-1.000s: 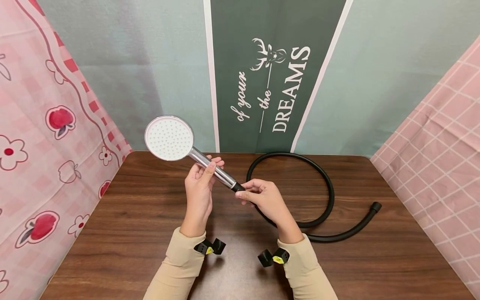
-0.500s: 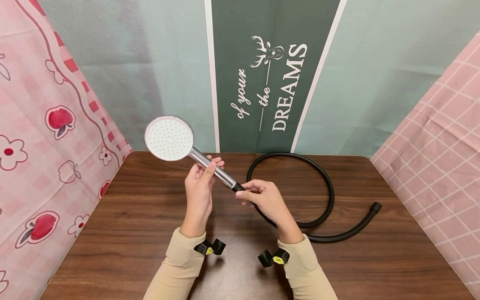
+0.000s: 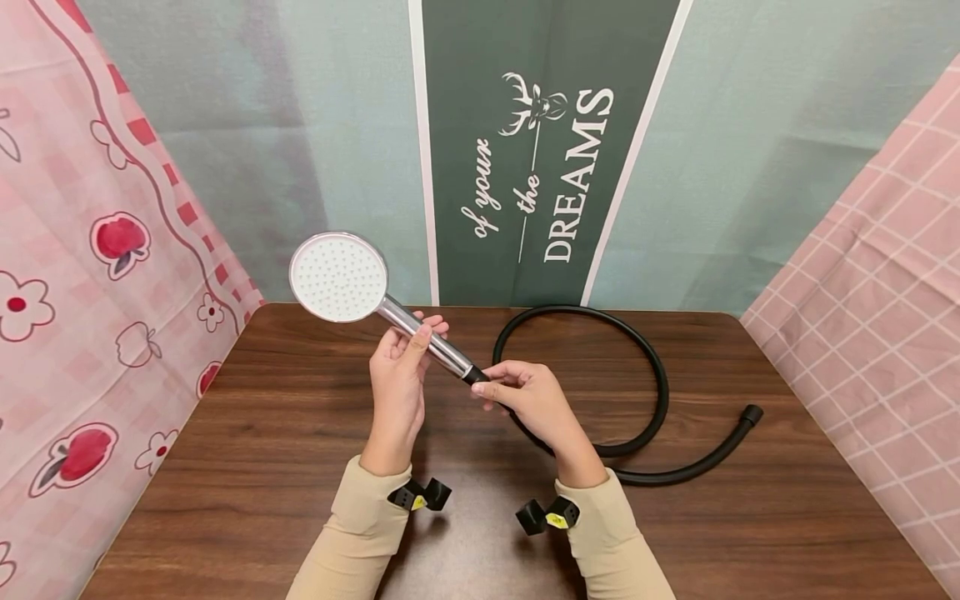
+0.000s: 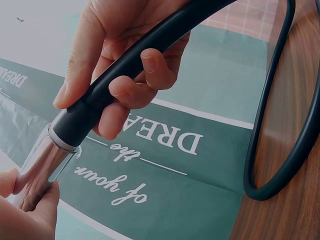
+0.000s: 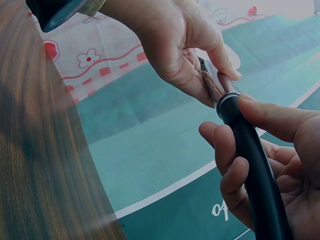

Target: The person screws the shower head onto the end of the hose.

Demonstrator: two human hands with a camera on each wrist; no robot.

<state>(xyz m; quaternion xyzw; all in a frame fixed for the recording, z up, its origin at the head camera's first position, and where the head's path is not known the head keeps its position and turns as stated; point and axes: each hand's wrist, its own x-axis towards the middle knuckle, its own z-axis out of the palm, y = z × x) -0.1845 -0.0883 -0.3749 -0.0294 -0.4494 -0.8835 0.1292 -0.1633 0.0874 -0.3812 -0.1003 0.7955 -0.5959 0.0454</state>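
Observation:
My left hand [image 3: 397, 379] grips the chrome handle of a shower head [image 3: 339, 277], its round white spray face turned up toward the head camera. At the handle's lower end, my right hand [image 3: 528, 396] pinches the black end fitting of a shower hose [image 3: 660, 375] between thumb and curled fingers. In the left wrist view the black hose fitting [image 4: 75, 122] meets the chrome handle [image 4: 42, 170] at a pale ring. The right wrist view has the same joint, with the right thumb [image 5: 272, 117] lying along the fitting. Both pieces are held up over the table.
The hose loops across the brown wooden table [image 3: 300, 467], its free end [image 3: 752, 414] lying at the right. A green curtain [image 3: 480, 275] with white lettering hangs behind. Pink patterned cloths [image 3: 120, 333] flank the table. A small black camera sits on each wrist.

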